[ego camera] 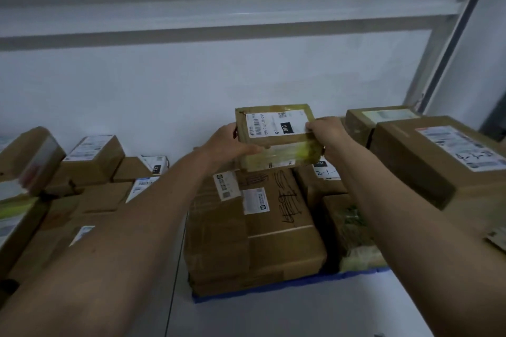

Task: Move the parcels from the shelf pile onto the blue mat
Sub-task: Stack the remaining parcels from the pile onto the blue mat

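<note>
Both hands are up at the middle of my view, clamped on one small parcel (275, 131) from opposite ends: the left hand (228, 142) wraps its left edge with the thumb stretched along the front face, and the right hand (327, 133) pinches the right edge, thumb on the white label. I see the parcel tilted, label side toward me, with yellowish tape across its lower front, and its bottom edge sits just above or touching the big box below; I cannot tell which. Going by size, the widest thing is the white shelf (301, 314), which runs bare along the near edge in front of everything and gives me open room there, plus a narrow bare strip between the two groups of boxes. Behind it the pale wall (191, 85) rises to a horizontal rail, with a slanted metal post (449, 44) at the right. The pile of parcels (90, 186) fills the left side, stacked unevenly and running off the left edge of my view. A large box (443, 161) with a handwritten label crowds the right side close to my right forearm. The big taped box (262, 227) with black scribbles sits in the centre on the blue mat (273, 286), whose front edge shows as a thin strip under it. A greenish wrapped parcel (353, 230) lies just beside that box on the right.
</note>
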